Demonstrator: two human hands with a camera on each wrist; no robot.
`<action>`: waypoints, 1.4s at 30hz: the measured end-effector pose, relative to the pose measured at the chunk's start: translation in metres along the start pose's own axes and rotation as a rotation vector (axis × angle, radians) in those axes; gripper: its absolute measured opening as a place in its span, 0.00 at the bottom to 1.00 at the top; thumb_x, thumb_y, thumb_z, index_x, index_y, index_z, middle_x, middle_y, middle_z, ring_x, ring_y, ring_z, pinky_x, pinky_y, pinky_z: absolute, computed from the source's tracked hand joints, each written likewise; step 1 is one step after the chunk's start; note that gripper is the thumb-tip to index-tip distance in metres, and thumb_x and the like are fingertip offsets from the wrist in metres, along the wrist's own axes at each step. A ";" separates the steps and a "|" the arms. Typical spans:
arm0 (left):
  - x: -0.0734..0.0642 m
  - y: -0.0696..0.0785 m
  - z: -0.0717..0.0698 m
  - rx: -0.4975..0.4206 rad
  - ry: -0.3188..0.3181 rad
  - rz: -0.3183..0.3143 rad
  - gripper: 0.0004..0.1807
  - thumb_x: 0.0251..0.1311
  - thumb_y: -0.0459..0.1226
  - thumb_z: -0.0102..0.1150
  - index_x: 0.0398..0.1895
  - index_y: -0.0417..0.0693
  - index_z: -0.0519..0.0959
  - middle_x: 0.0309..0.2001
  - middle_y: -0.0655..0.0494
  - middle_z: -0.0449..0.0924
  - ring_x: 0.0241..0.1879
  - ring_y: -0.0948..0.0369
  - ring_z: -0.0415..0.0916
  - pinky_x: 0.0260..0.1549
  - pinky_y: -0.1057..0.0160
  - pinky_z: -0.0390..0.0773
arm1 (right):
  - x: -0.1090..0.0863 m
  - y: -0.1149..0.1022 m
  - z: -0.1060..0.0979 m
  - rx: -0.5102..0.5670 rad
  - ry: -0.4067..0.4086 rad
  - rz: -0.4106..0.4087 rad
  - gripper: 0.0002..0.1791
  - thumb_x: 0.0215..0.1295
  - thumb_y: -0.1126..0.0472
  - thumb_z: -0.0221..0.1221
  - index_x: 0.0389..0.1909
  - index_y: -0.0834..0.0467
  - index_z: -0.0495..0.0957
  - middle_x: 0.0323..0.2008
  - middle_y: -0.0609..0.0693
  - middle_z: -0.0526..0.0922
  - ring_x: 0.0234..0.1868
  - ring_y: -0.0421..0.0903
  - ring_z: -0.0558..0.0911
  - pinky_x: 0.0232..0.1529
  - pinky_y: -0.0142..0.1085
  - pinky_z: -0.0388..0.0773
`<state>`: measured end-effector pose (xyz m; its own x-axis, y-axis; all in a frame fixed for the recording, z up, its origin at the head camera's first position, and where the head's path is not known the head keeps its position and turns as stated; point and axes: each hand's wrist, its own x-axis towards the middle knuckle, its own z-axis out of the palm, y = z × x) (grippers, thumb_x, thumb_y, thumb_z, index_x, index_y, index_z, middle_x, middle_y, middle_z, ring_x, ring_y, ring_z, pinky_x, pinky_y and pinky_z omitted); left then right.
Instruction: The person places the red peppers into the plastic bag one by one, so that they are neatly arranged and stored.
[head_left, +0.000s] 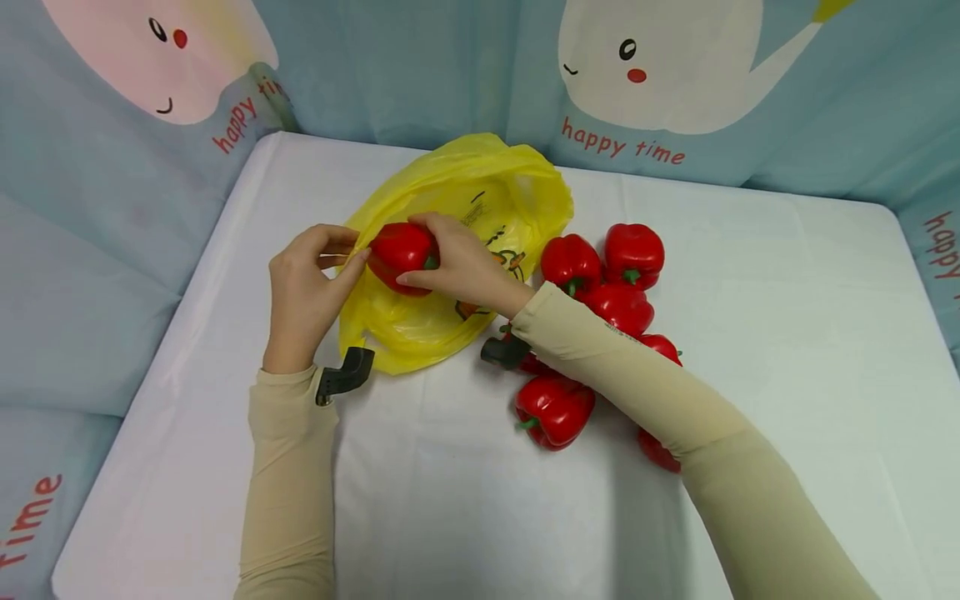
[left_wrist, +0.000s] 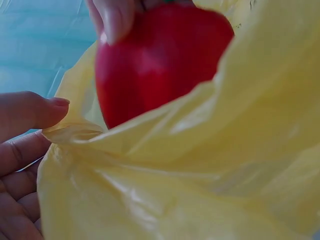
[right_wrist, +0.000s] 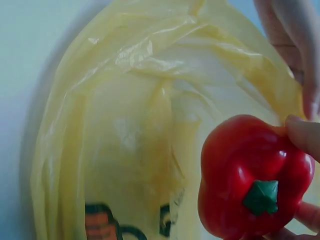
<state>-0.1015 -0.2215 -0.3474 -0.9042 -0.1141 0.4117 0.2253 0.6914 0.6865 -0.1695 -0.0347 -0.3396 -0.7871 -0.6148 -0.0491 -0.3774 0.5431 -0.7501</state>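
Note:
A yellow plastic bag [head_left: 420, 329] lies spread on the table with its mouth gaping. My left hand [head_left: 307, 287] pinches the bag's left rim between thumb and fingers; the gathered film shows in the left wrist view. With my right hand [head_left: 472, 265] I hold a red bell pepper [head_left: 399, 254] by its stem end, at the left side of the bag's mouth. The right wrist view shows this pepper's green stem [right_wrist: 262, 197], thumb and fingertips around its side. In the left wrist view the bag's near edge hides the pepper's lower part.
Several more red bell peppers [head_left: 633, 252] lie in a cluster right of the bag, some partly hidden under my right sleeve [head_left: 637, 375]. A white cloth [head_left: 795, 333] covers the table. Behind it hangs a blue printed curtain [head_left: 420, 67].

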 end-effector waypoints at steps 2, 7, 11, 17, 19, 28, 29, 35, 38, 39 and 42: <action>0.000 0.000 0.000 0.000 0.001 0.000 0.13 0.57 0.33 0.65 0.42 0.32 0.80 0.42 0.42 0.81 0.39 0.52 0.80 0.43 0.53 0.81 | 0.005 -0.001 0.004 0.001 0.006 0.026 0.41 0.57 0.53 0.67 0.67 0.61 0.60 0.62 0.55 0.68 0.58 0.48 0.70 0.55 0.35 0.73; 0.001 0.001 0.000 -0.004 0.006 0.012 0.12 0.57 0.32 0.65 0.42 0.32 0.80 0.41 0.42 0.82 0.38 0.52 0.80 0.43 0.54 0.81 | 0.019 0.000 0.014 0.024 0.039 0.076 0.41 0.56 0.54 0.68 0.67 0.63 0.59 0.61 0.55 0.69 0.58 0.48 0.70 0.54 0.33 0.73; 0.000 0.002 0.000 -0.023 0.007 0.006 0.12 0.57 0.32 0.65 0.42 0.32 0.80 0.41 0.42 0.82 0.39 0.51 0.80 0.43 0.52 0.80 | 0.029 -0.002 0.021 0.059 0.055 0.113 0.42 0.56 0.54 0.68 0.67 0.64 0.59 0.61 0.56 0.69 0.58 0.48 0.70 0.53 0.32 0.73; -0.001 0.005 -0.002 -0.044 0.002 -0.012 0.12 0.57 0.32 0.65 0.42 0.32 0.80 0.42 0.42 0.81 0.39 0.50 0.80 0.43 0.49 0.80 | 0.040 -0.005 0.030 0.047 0.066 0.123 0.40 0.55 0.54 0.69 0.62 0.65 0.61 0.56 0.56 0.72 0.54 0.47 0.73 0.51 0.28 0.74; -0.001 0.006 -0.002 -0.050 0.002 -0.014 0.12 0.57 0.32 0.65 0.41 0.32 0.80 0.41 0.42 0.81 0.39 0.51 0.80 0.43 0.48 0.80 | 0.043 -0.006 0.033 0.021 0.067 0.097 0.38 0.55 0.54 0.68 0.61 0.66 0.62 0.54 0.56 0.74 0.53 0.47 0.74 0.49 0.27 0.74; -0.002 0.004 -0.002 -0.035 0.009 -0.006 0.12 0.57 0.33 0.65 0.41 0.32 0.80 0.41 0.42 0.81 0.39 0.51 0.80 0.43 0.54 0.80 | 0.049 -0.007 0.041 -0.066 0.044 0.061 0.35 0.57 0.52 0.67 0.60 0.64 0.65 0.54 0.57 0.72 0.52 0.47 0.71 0.50 0.26 0.70; -0.002 0.003 -0.002 -0.037 0.011 -0.003 0.12 0.57 0.32 0.65 0.41 0.32 0.80 0.41 0.42 0.81 0.39 0.51 0.80 0.43 0.54 0.81 | 0.049 -0.007 0.042 -0.059 0.041 0.065 0.36 0.56 0.52 0.67 0.60 0.65 0.64 0.54 0.57 0.72 0.52 0.47 0.71 0.49 0.26 0.71; -0.001 0.001 -0.001 -0.022 0.013 0.004 0.13 0.57 0.33 0.65 0.42 0.32 0.80 0.41 0.42 0.81 0.38 0.52 0.81 0.43 0.59 0.81 | 0.047 -0.002 0.041 -0.006 0.030 0.094 0.44 0.53 0.51 0.70 0.65 0.65 0.59 0.56 0.57 0.70 0.53 0.46 0.72 0.48 0.25 0.72; -0.001 0.001 -0.002 -0.012 0.009 -0.002 0.13 0.57 0.33 0.65 0.42 0.32 0.80 0.41 0.42 0.81 0.39 0.52 0.81 0.43 0.59 0.81 | 0.046 -0.001 0.039 0.009 0.000 0.113 0.49 0.51 0.51 0.71 0.68 0.65 0.56 0.59 0.57 0.70 0.54 0.46 0.72 0.51 0.25 0.72; -0.001 0.001 -0.002 -0.010 0.008 -0.005 0.13 0.57 0.33 0.65 0.42 0.32 0.80 0.41 0.42 0.81 0.39 0.52 0.81 0.43 0.58 0.81 | 0.046 -0.001 0.038 0.013 -0.011 0.116 0.49 0.50 0.51 0.72 0.68 0.65 0.56 0.59 0.57 0.70 0.55 0.45 0.72 0.51 0.25 0.72; -0.001 0.001 -0.002 -0.005 0.006 -0.011 0.13 0.57 0.33 0.65 0.43 0.32 0.80 0.42 0.43 0.81 0.39 0.52 0.81 0.43 0.56 0.81 | 0.044 -0.001 0.035 0.022 -0.037 0.126 0.49 0.50 0.53 0.72 0.68 0.65 0.56 0.60 0.56 0.70 0.55 0.45 0.72 0.52 0.26 0.71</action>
<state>-0.0994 -0.2220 -0.3457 -0.9043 -0.1257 0.4081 0.2177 0.6864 0.6939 -0.1863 -0.0824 -0.3637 -0.8091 -0.5632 -0.1676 -0.2653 0.6047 -0.7510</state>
